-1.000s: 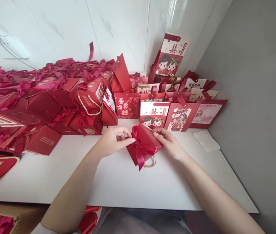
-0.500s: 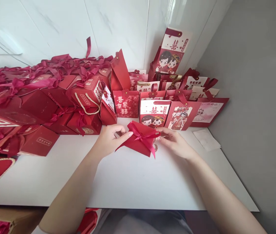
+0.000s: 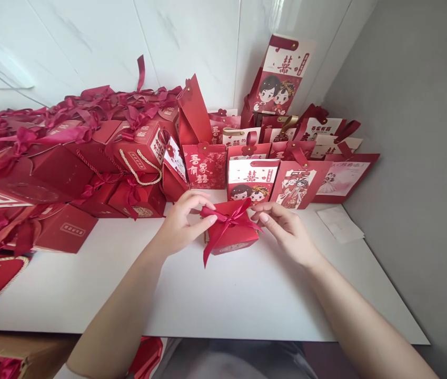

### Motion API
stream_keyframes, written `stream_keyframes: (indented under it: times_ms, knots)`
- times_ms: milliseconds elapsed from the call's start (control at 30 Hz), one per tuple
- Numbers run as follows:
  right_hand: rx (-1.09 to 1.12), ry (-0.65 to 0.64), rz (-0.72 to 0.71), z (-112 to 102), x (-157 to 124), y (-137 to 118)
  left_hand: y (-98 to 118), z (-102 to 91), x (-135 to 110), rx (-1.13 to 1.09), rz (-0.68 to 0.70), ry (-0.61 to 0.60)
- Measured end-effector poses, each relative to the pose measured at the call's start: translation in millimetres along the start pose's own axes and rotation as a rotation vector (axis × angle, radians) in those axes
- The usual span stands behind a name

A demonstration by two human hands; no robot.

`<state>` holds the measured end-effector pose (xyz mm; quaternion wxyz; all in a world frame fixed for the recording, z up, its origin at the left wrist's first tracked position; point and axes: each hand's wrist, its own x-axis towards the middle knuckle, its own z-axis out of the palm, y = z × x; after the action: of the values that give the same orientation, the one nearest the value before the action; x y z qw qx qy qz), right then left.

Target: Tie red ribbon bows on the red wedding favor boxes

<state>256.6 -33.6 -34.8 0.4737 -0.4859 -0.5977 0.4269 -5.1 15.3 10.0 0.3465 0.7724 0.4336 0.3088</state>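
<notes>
A small red gift box (image 3: 234,243) with a gold emblem on its front stands on the white table. A dark pink satin ribbon (image 3: 229,220) is tied in a bow on its top, one tail hanging down the front. My left hand (image 3: 186,221) closes thumb and fingers around the bow's left loop. Beside the box's right edge is my right hand (image 3: 286,231), thumb and fingertips slightly apart near the right loop and tail. Nothing shows between those fingers.
Stacked red ribbon-tied boxes (image 3: 65,231) fill the left side. Several upright red and white paper gift bags (image 3: 207,168) stand behind my hands. A white paper piece (image 3: 339,223) lies at the right by the grey wall (image 3: 413,158). A cardboard box (image 3: 45,352) sits below the table edge.
The gift box has been turned, so its emblem side now faces me and the bow lies differently. My right fingers have come away from the ribbon loop.
</notes>
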Motion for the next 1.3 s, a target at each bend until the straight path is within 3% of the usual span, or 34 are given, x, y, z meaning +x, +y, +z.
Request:
stream_keyframes:
  times_ms: [300, 500, 633, 700, 833, 967, 1033, 1167, 1300]
  knots:
    - [0.133, -0.109, -0.036, 4.1, -4.1, -2.8, -1.6, 1.6, -0.4, -0.3, -0.105, -0.086]
    - [0.187, 0.005, -0.051, 11.5, -5.4, 1.3, 3.5, 4.9, 0.9, -0.33, -0.183, -0.083]
    - [0.005, 0.055, -0.088, 15.2, -7.1, -0.5, 3.6, 7.1, -0.5, -0.285, -0.176, -0.124]
    - [-0.184, 0.121, -0.193, 15.7, -8.6, -3.6, 3.1, 8.1, -0.3, -0.272, -0.175, -0.132]
    - [-0.567, 0.228, -0.554, 21.8, -15.5, -16.5, 2.7, 11.3, 1.1, -0.292, -0.197, -0.143]
    - [-0.751, -0.009, -0.743, 42.9, -25.7, -29.1, 4.3, 14.4, 1.7, -0.319, -0.165, -0.13]
    - [-0.8, -0.041, -0.79, 53.6, -29.7, -30.1, 5.1, 15.2, 1.7, -0.315, -0.132, -0.121]
    - [-0.682, 0.056, -0.774, 58.6, -35.2, -27.6, 5.0, 15.9, 1.6, -0.272, -0.102, -0.109]
    - [-0.307, -0.039, -0.617, 47.9, -38.4, -32.0, 2.7, 17.1, 1.1, -0.251, -0.133, -0.054]
